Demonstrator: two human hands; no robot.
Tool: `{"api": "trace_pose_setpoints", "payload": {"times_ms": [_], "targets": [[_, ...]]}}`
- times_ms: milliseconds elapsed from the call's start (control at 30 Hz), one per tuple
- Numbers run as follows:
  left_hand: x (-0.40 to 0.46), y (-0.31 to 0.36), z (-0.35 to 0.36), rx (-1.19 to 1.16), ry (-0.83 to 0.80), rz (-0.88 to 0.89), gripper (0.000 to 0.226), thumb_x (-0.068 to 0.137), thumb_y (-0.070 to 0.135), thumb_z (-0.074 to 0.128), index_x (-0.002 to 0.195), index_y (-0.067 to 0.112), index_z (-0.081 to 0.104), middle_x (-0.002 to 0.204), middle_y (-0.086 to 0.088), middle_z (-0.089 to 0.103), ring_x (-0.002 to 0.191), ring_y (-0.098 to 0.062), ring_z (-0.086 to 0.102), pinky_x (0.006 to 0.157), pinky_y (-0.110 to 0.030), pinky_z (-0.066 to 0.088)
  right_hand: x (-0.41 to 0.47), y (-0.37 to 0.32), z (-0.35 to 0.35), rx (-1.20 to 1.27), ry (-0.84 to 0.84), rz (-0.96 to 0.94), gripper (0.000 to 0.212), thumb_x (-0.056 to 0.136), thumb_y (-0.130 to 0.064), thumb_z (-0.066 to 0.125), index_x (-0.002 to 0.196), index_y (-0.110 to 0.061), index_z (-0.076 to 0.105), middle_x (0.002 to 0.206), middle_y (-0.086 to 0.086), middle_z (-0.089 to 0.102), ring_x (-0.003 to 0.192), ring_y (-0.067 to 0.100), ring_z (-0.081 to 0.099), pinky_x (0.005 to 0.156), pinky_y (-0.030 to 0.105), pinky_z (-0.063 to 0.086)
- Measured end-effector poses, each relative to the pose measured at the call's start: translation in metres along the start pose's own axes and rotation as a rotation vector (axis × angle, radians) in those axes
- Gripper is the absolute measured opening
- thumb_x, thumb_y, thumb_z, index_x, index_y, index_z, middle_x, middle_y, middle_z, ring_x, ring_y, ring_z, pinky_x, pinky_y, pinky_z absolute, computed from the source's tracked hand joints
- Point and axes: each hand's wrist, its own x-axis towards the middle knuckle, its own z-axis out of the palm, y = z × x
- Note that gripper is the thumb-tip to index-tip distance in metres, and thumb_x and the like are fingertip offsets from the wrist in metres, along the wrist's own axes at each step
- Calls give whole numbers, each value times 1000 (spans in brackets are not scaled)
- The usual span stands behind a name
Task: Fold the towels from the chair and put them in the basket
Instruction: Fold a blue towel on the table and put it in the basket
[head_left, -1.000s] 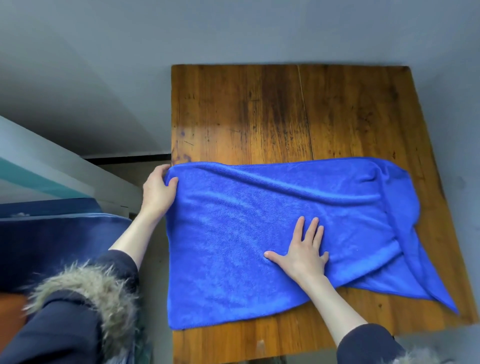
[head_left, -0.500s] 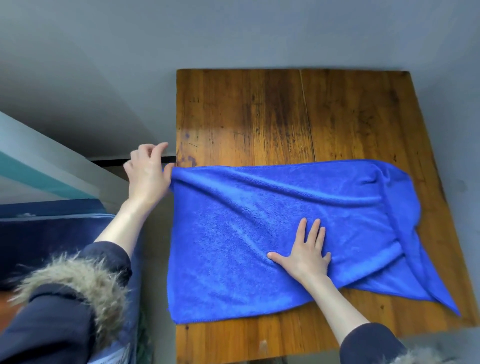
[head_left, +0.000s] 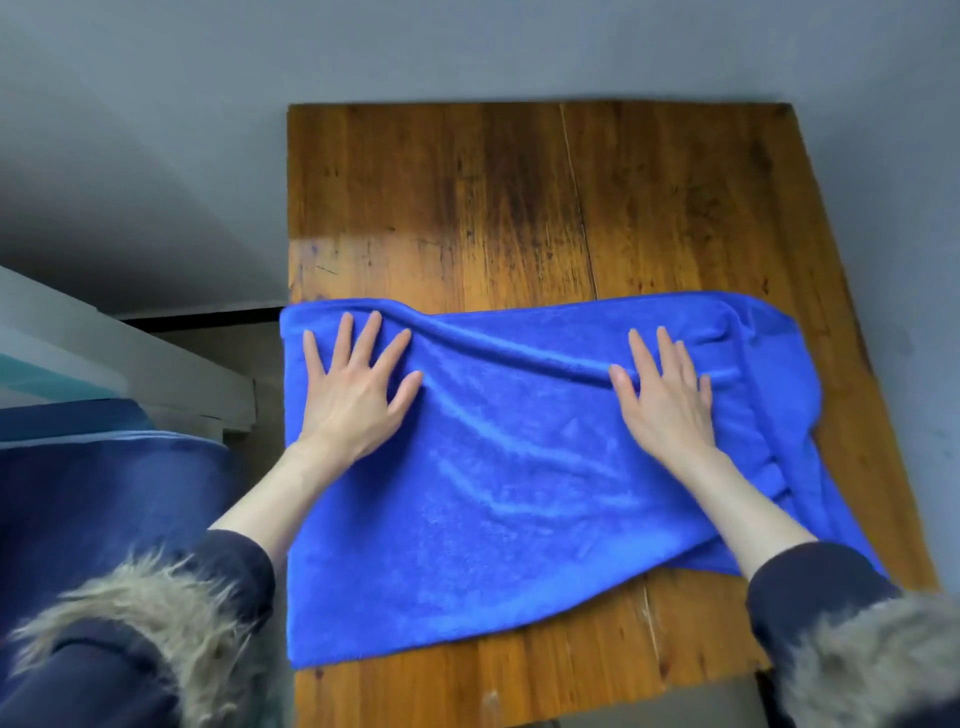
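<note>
Towel in bright blue lay spread across the near half of the wooden worktop, its left edge level with the worktop's left edge and its right side bunched into folds that trailed toward the worktop's right edge. It looked soft, light and limp, a plush cloth that would sag and crease wherever it was left unsupported, and a long ridge ran across its far part between the two hands. The left hand rested flat on the towel's far left corner, fingers straight and spread, gripping nothing. The right hand lay flat right of the towel's middle, fingers straight and closer together, also gripping nothing. By my judgement the corners and hemmed edges offered the best hold, pinched in pairs so the cloth hung straight for folding.
</note>
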Motion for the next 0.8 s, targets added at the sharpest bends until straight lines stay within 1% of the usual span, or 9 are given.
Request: {"api": "trace_pose_setpoints", "payload": {"times_ms": [100, 167, 267, 333, 400, 500, 600, 700, 800], "targets": [[4, 9, 2, -19, 35, 27, 56, 94, 50, 31, 144, 27, 28, 157, -6, 9, 144, -30, 1, 109, -62, -3, 28, 17, 4, -62, -125, 36, 60, 95, -54, 24, 148, -33, 7, 158, -1, -9, 145, 21, -8, 111, 59, 4], [1, 21, 5, -4, 55, 115, 54, 94, 49, 27, 144, 29, 28, 158, -5, 8, 144, -31, 1, 108, -64, 0, 39, 22, 7, -70, -113, 26, 62, 94, -57, 24, 148, -35, 3, 157, -3, -13, 144, 21, -11, 110, 61, 3], [-2, 51, 10, 61, 42, 276, 56, 92, 48, 23, 142, 27, 35, 156, -6, 17, 144, -34, 8, 107, -67, 5, 49, 26, 5, -25, -81, 0, 62, 94, -57, 26, 148, -34, 7, 158, -3, -10, 144, 21, -10, 110, 61, 2], [-5, 78, 16, 72, 29, 341, 55, 92, 47, 26, 141, 26, 38, 155, -9, 21, 142, -37, 14, 106, -68, 8, 47, 29, 0, 69, -37, -34, 59, 95, -52, 31, 148, -28, 18, 158, -1, -1, 145, 20, -3, 112, 57, 4], [-11, 108, 21, 73, 30, 404, 53, 92, 46, 30, 139, 25, 41, 152, -11, 26, 140, -39, 20, 105, -68, 11, 35, 38, -7, 210, 89, -79, 50, 96, -40, 40, 142, -19, 36, 156, 5, 17, 143, 22, 14, 113, 50, 13], [-24, 153, 28, 44, 30, 482, 51, 92, 45, 34, 138, 24, 44, 151, -11, 31, 139, -40, 24, 106, -68, 14, 2, 69, -17, 295, 298, -67, 36, 93, -22, 52, 126, -8, 55, 133, 13, 48, 125, 31, 42, 100, 45, 34], [-41, 194, 36, 6, -3, 518, 50, 92, 44, 36, 137, 25, 45, 151, -10, 31, 139, -38, 24, 107, -67, 15, -38, 115, -18, 301, 390, 96, 33, 86, -17, 63, 117, -5, 59, 114, 18, 54, 109, 37, 50, 91, 48, 38], [-57, 226, 46, 8, -58, 566, 49, 91, 44, 37, 135, 24, 49, 149, -10, 34, 137, -38, 27, 105, -67, 19, -75, 159, -10, 238, 309, 302, 50, 78, -29, 71, 120, -8, 54, 117, 15, 50, 112, 36, 44, 87, 48, 36], [-68, 249, 55, 24, -117, 609, 48, 91, 44, 37, 134, 25, 50, 148, -9, 37, 136, -37, 31, 104, -67, 21, -101, 193, 2, 145, 160, 348, 62, 75, -37, 73, 126, -11, 48, 124, 10, 45, 114, 33, 41, 86, 48, 36]]}}
